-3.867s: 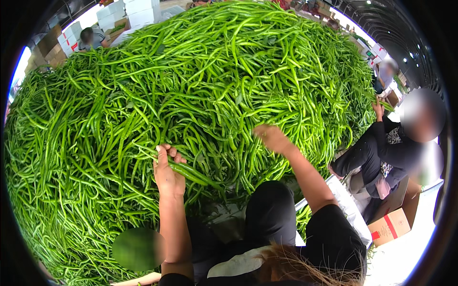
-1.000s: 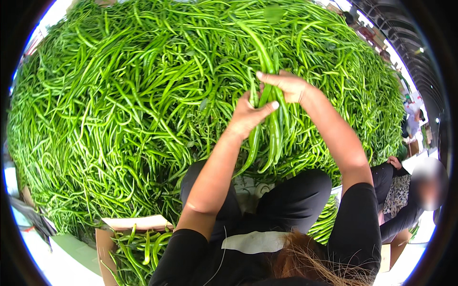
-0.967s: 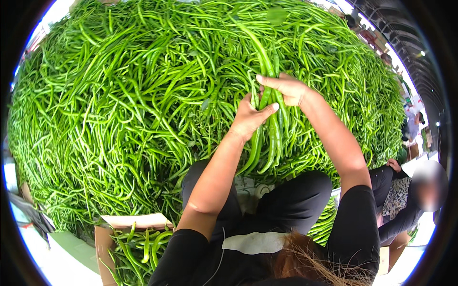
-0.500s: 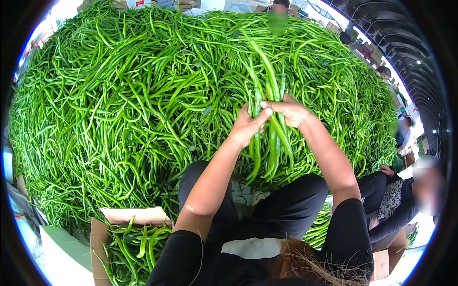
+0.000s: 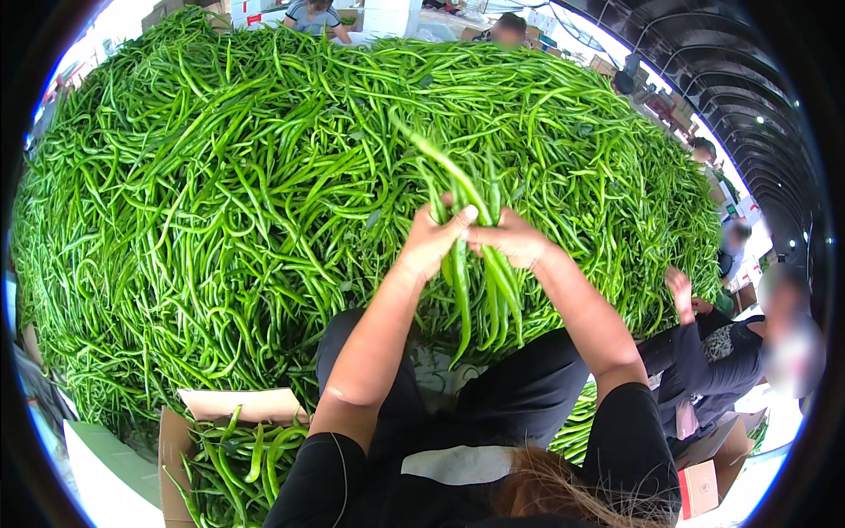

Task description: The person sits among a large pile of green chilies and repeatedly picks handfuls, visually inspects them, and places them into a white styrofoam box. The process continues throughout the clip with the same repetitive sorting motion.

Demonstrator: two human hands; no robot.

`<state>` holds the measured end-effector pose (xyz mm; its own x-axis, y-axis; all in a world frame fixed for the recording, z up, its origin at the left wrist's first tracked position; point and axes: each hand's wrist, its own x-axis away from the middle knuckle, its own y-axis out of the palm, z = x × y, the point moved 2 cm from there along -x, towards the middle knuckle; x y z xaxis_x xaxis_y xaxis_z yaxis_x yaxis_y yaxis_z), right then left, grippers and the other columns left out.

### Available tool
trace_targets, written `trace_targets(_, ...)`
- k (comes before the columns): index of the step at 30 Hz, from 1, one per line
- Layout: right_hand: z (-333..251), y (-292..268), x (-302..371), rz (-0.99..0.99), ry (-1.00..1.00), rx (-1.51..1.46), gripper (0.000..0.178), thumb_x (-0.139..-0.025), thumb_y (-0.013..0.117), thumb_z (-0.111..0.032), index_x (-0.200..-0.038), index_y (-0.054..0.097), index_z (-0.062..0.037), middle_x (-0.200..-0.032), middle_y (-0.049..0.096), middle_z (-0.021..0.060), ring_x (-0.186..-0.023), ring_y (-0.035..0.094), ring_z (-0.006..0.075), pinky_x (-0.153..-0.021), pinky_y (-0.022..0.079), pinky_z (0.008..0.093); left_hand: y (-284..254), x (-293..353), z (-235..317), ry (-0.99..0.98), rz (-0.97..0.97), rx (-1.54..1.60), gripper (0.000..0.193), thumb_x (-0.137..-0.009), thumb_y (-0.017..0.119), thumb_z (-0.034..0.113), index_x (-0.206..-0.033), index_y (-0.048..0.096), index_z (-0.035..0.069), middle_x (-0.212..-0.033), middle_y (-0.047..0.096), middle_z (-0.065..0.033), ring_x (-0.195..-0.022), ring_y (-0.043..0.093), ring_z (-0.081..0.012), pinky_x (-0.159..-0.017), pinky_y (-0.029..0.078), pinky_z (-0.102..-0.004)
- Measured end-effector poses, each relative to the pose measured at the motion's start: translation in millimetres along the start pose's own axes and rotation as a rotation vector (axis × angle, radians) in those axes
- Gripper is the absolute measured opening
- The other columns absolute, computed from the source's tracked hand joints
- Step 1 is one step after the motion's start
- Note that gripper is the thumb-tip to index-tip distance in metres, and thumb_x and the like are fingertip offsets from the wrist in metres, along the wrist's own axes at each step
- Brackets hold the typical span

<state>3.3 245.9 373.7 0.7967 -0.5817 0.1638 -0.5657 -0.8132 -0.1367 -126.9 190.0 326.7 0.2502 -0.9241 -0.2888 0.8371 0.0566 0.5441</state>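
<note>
A small bunch of long green chili peppers (image 5: 461,290) is held upright between my two hands, over the near edge of a large heap of the same peppers (image 5: 264,194). My left hand (image 5: 431,242) closes round the bunch from the left, its thumb across the front. From the right, my right hand (image 5: 512,238) grips it, the two thumbs nearly meeting. One paler, thicker pepper (image 5: 440,160) sticks up above my hands, leaning left. The lower ends hang beneath my hands, and my palms hide the middle of the bunch.
At lower left an open cardboard box (image 5: 176,458) holds green peppers, with a pale green-white box (image 5: 110,466) beside it. More peppers (image 5: 576,427) lie right of my legs. A co-worker (image 5: 704,361) sits close at right, one hand raised. Other people are beyond the heap.
Both hands, with the peppers, have come left and slightly nearer to me. The pale pepper leans further left. At right, the co-worker's hand has risen.
</note>
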Motion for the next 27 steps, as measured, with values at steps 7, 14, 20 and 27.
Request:
trace_targets(7,3,-1,0,-0.075,0.118,0.082,0.032,-0.084,0.067,-0.025,-0.107,0.053,-0.0077,-0.079,0.054,-0.0001,-0.067,0.052,0.0092,-0.057,0.045,0.0234,4,1,-11,-0.060,0.128,0.170,0.029,-0.090,0.058,0.026,-0.104,0.057,0.001,-0.085,0.063,-0.0094,-0.061,0.060,-0.0170,-0.049,0.052,-0.0306)
trace_targets(14,0,5,13,-0.171,0.127,-0.043,0.034,-0.085,0.064,-0.037,-0.098,0.051,-0.0085,-0.081,0.051,0.0013,-0.069,0.053,0.0119,-0.060,0.048,0.0270,2,4,-4,-0.215,-0.119,0.227,0.038,-0.090,0.056,0.033,-0.112,0.055,0.002,-0.095,0.064,-0.0115,-0.078,0.064,-0.0220,-0.055,0.056,-0.0358)
trace_targets(20,4,3,13,-0.126,0.171,-0.092,0.027,-0.084,0.066,-0.028,-0.097,0.054,-0.0070,-0.078,0.053,0.0027,-0.065,0.054,0.0137,-0.057,0.049,0.0290,8,4,-5,-0.199,0.101,0.217,0.037,-0.093,0.052,0.030,-0.113,0.054,-0.001,-0.098,0.064,-0.0138,-0.080,0.063,-0.0223,-0.065,0.055,-0.0358)
trace_targets(27,11,10,25,-0.281,0.228,-0.157,0.039,-0.084,0.063,-0.041,-0.094,0.052,-0.0052,-0.071,0.053,0.0047,-0.055,0.052,0.0134,-0.047,0.044,0.0261,1,6,15,-0.183,-0.102,0.343,0.040,-0.091,0.053,0.021,-0.122,0.047,-0.005,-0.118,0.056,-0.0205,-0.105,0.058,-0.0291,-0.087,0.051,-0.0417)
